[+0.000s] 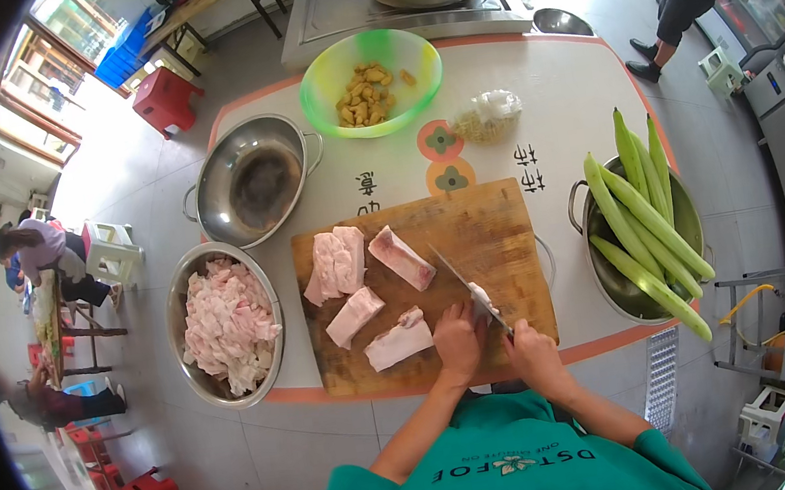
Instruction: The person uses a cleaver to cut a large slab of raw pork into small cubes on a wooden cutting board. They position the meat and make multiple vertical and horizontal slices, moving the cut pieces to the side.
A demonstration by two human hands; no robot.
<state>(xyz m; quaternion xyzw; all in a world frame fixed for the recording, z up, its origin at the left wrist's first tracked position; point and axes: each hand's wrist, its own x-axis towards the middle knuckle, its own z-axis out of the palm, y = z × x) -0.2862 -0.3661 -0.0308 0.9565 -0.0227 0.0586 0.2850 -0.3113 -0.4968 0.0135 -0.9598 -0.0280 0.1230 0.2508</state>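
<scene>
A kitchen knife is in my right hand, gripped by its handle, its blade slanting up and left over a wooden cutting board. Just left of the blade, my left hand presses down with bent fingers on a piece of pork fat that they mostly hide. Against the blade's right side lies a pale strip of pork fat. Several thick pork fat blocks rest on the board's left half; one block is close beside my left hand, and another lies farther up.
Left of the board stands a steel bowl of cut fat, behind it an empty steel pan. A green-yellow bowl and a plastic bag sit at the back. Long green gourds overhang a right-hand pot. People are farther off.
</scene>
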